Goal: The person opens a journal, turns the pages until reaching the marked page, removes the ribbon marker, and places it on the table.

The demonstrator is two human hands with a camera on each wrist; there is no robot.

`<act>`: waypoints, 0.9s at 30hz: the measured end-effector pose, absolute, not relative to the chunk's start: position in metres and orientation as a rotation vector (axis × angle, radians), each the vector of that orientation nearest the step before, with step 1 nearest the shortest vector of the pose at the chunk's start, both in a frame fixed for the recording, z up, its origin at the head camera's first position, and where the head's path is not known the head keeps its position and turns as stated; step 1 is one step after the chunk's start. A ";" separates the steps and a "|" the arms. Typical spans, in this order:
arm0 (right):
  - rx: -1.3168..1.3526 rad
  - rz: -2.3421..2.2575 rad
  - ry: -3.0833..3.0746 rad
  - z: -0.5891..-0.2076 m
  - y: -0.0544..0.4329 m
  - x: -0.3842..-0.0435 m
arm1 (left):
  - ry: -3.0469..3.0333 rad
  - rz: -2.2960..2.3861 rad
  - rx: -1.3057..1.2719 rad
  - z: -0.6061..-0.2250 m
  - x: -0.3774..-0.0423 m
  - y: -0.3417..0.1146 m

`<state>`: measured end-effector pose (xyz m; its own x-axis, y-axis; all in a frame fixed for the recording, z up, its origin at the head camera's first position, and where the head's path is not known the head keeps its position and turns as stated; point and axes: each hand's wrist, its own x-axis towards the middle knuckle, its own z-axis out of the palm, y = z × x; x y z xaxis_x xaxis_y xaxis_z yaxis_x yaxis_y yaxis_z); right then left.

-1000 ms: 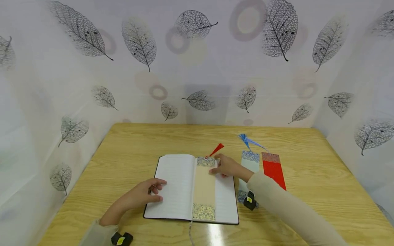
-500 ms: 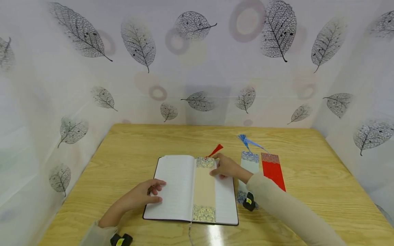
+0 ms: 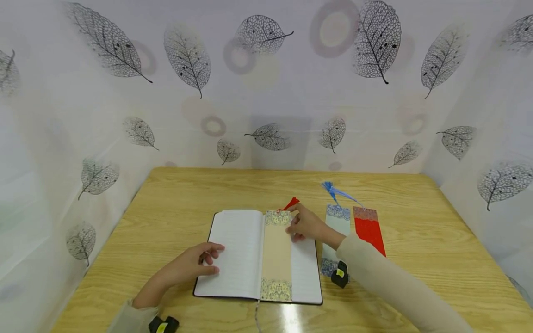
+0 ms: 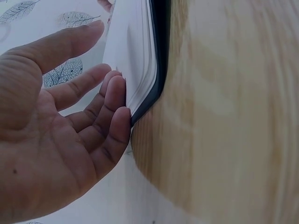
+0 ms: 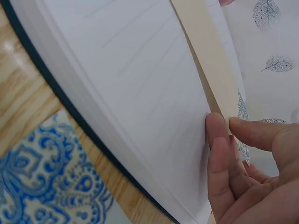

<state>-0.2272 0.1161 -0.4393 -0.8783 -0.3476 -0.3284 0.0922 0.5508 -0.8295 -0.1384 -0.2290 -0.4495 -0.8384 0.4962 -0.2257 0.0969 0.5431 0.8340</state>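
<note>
An open lined notebook (image 3: 241, 231) with a dark cover lies on the table. Over its right page, beside the fold, is a cream bookmark (image 3: 276, 252) with patterned ends and a red tassel (image 3: 291, 203). My right hand (image 3: 309, 224) pinches the bookmark's right edge near the top. In the right wrist view, thumb and fingers meet at that edge, and a gap shows between the bookmark (image 5: 208, 56) and the page. My left hand (image 3: 189, 264) rests at the notebook's left edge, its fingers loosely bent; in the left wrist view the fingertips touch the page edges.
To the right lie a pale blue bookmark (image 3: 338, 224) and a red bookmark (image 3: 370, 233), both with blue tassels; my right forearm partly covers them. A ribbon (image 3: 257, 314) trails from the notebook's lower edge. Leaf-printed cloth (image 3: 275, 92) surrounds the wooden table (image 3: 200, 187).
My right fingers have drawn to the bookmark's right edge and now pinch it. The upper end has shifted slightly, and the red tassel sits a little lower. My left hand stays in place.
</note>
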 end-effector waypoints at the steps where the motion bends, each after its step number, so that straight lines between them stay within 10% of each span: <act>1: -0.209 -1.299 2.314 -0.439 0.117 -0.227 | 2.344 1.226 0.477 -0.449 -0.138 -0.229; 27: -0.044 -1.480 2.356 -0.380 0.221 -0.276 | 2.303 1.222 0.429 -0.444 -0.139 -0.235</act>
